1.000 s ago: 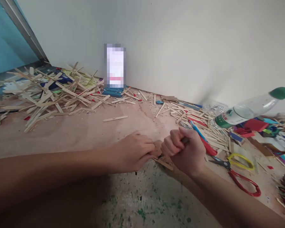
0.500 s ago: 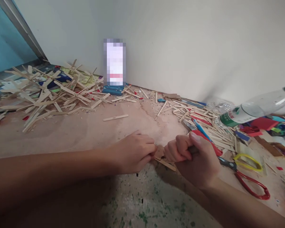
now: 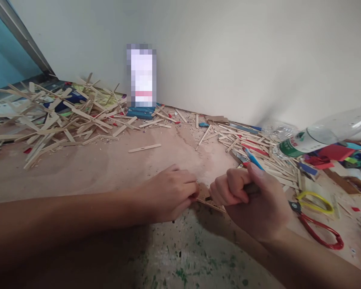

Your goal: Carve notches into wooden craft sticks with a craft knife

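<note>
My left hand [image 3: 173,192] is closed, its curled fingertips on the end of a wooden craft stick [image 3: 212,206] at the near edge of the tabletop. That stick runs right from the fingers and passes behind my other hand. A short gap to the right, my right hand [image 3: 249,198] makes a fist with the thumb on top. A small dark tip shows at its curled fingers; the rest of what it grips is hidden. Beyond my hands lies a single craft stick [image 3: 145,148]. Scissors [image 3: 320,230] with red and yellow handle loops lie right of my right hand.
A tangled heap of craft sticks [image 3: 57,116] covers the back left. A blurred bright-screened device [image 3: 142,74] stands against the wall on a blue support [image 3: 140,112]. More loose sticks [image 3: 276,168], a blue pen-like tool [image 3: 254,159] and a tilted plastic bottle [image 3: 319,138] are at right.
My right hand has shifted slightly right and covers more of the scissors. My left hand stays nearly in place on the stick. The whole view has moved slightly.
</note>
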A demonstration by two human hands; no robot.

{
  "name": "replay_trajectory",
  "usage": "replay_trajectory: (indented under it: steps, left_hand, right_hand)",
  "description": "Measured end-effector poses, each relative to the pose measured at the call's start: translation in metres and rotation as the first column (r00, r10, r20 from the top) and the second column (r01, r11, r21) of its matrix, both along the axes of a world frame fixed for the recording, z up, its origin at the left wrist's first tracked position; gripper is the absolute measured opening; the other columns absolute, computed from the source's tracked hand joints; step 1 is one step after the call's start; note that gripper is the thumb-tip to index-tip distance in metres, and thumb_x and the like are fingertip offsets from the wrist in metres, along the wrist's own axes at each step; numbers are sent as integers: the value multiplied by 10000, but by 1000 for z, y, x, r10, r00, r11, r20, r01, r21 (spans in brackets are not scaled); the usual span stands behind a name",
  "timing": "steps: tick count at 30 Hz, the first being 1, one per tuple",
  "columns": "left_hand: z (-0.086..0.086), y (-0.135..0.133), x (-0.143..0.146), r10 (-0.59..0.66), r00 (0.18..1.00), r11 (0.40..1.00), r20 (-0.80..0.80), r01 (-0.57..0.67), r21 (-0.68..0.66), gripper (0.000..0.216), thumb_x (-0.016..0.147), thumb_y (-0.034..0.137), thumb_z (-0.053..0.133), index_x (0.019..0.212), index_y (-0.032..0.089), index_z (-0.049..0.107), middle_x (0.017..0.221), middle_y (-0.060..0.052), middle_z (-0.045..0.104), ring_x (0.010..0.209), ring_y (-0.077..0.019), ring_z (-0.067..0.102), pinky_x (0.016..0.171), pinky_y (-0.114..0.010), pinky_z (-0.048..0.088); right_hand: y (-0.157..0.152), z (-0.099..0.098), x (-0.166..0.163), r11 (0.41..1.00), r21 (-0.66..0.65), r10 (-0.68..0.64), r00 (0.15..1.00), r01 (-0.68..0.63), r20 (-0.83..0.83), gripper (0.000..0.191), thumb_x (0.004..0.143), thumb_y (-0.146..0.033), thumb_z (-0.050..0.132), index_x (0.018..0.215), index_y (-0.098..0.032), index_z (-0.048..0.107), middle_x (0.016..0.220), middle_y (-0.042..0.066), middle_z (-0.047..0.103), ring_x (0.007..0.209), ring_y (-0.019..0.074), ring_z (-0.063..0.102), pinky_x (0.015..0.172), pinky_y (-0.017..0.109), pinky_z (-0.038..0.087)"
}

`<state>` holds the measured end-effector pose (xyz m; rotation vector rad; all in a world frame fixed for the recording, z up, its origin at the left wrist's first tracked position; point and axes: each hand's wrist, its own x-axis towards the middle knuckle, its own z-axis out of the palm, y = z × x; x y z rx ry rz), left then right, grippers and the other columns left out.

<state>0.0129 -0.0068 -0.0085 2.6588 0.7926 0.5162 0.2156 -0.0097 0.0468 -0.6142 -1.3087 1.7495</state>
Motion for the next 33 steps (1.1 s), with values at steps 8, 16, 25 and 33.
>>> replay_trajectory:
  steps: [8,16,25,33]
  left_hand:
    - [-2,4,0,-30,999,997,40,32,-73,135,1028,115,574,952,166,672,953,-46,700,894,-200,646,843,-324,476]
    - [-7,5,0,-33,999,999,22,33,-14,124,1005,122,613,996,172,726,941,-47,694,898,-218,652,841,-345,474]
    - [-3,6,3,-14,1000,999,12,15,-51,138,1002,126,620,994,188,744,942,-42,704,917,-206,654,851,-331,472]
    - [-3,8,1,-29,1000,996,-8,28,-82,195,984,103,589,978,183,766,963,-47,720,926,-212,663,858,-349,488]
  right_hand:
    - [1,-3,-1,999,-17,32,999,-32,17,640,1038,-557,560,547,-220,324,480,-53,249,462,118,234,502,320,244]
    - [3,0,1,1000,3,22,1000,-22,4,629,1033,-558,565,550,-224,341,488,-54,251,464,119,227,502,321,246]
    - [7,-2,0,999,-7,50,999,-50,8,633,1030,-564,564,557,-216,326,490,-54,238,462,113,229,488,309,242]
    - [1,-1,-2,1000,12,27,999,-28,31,634,1033,-565,545,560,-209,318,493,-51,229,466,111,226,487,314,238]
